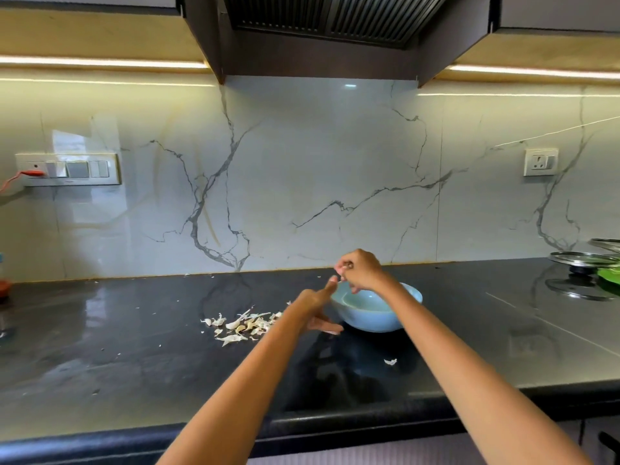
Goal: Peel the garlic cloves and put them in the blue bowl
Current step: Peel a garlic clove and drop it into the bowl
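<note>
Right hand (360, 270): pinching a clove (343, 270) over the bowl (379, 318).
Left hand (313, 305): thumb out, touching it.
Risk: skin dropping in; peels (245, 325) lying at nine o'clock.

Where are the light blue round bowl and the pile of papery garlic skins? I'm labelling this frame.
light blue round bowl (369, 318): head view, outer front wall.
pile of papery garlic skins (243, 325): head view, middle of the heap.
</note>
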